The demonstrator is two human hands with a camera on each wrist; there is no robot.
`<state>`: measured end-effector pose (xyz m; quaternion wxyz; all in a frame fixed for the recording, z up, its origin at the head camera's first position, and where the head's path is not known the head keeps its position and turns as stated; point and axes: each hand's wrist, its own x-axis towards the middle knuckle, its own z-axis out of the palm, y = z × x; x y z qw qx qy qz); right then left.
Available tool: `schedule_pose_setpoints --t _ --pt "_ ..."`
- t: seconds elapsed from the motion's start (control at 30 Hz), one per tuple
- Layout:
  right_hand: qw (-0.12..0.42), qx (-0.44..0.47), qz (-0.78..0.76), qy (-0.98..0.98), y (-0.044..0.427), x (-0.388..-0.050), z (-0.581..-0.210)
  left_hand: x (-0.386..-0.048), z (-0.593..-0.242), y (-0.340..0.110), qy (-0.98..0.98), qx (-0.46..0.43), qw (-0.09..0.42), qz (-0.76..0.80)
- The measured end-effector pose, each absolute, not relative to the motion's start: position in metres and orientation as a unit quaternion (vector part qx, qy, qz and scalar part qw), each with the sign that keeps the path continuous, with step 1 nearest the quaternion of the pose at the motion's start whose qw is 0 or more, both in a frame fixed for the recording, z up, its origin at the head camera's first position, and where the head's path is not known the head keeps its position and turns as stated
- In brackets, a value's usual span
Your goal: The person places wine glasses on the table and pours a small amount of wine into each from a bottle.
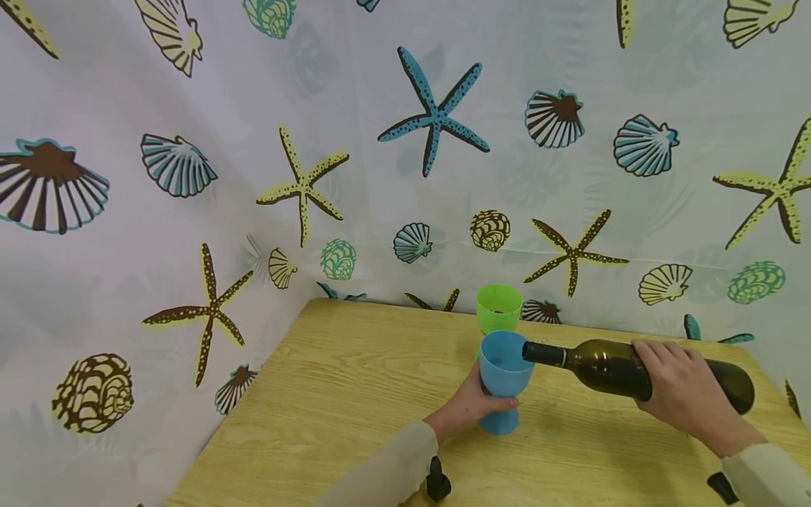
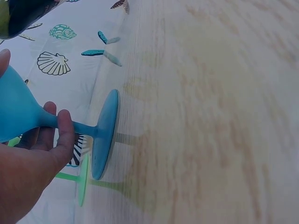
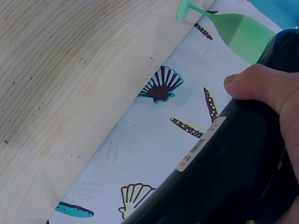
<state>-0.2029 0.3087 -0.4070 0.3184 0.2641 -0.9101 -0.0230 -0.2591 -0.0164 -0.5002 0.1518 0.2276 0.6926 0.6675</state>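
Note:
A blue goblet [image 1: 507, 374] is gripped by my left hand [image 1: 465, 408] around its stem and lower bowl; its foot shows in the left wrist view [image 2: 105, 135]. My right hand [image 1: 681, 384] holds a dark green wine bottle [image 1: 608, 366], tipped almost level with its neck pointing left. The bottle's mouth is at the goblet's right rim; whether they touch I cannot tell. No liquid stream can be made out. In the right wrist view the thumb of my right hand [image 3: 280, 93] lies along the bottle [image 3: 233, 154].
A green goblet [image 1: 498, 308] stands just behind the blue one, near the back edge of the wooden table [image 1: 355, 366]. A white curtain [image 1: 355, 91] printed with starfish and shells hangs behind and to the left of the table.

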Motion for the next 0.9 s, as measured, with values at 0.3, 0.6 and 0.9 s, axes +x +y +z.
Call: schedule_pose_setpoints --t 0.3,0.6,0.9 --pt "0.323 0.278 -0.034 -0.904 0.311 -0.205 -0.402 -0.261 -0.502 -0.017 0.698 0.231 0.154 0.661" --pt "0.331 0.290 -0.053 -0.896 0.312 -0.208 -0.396 -0.259 -0.498 -0.017 0.701 0.226 0.149 0.660" --pt "0.329 0.301 -0.056 -0.893 0.312 -0.207 -0.393 -0.259 -0.501 -0.018 0.694 0.226 0.155 0.666"
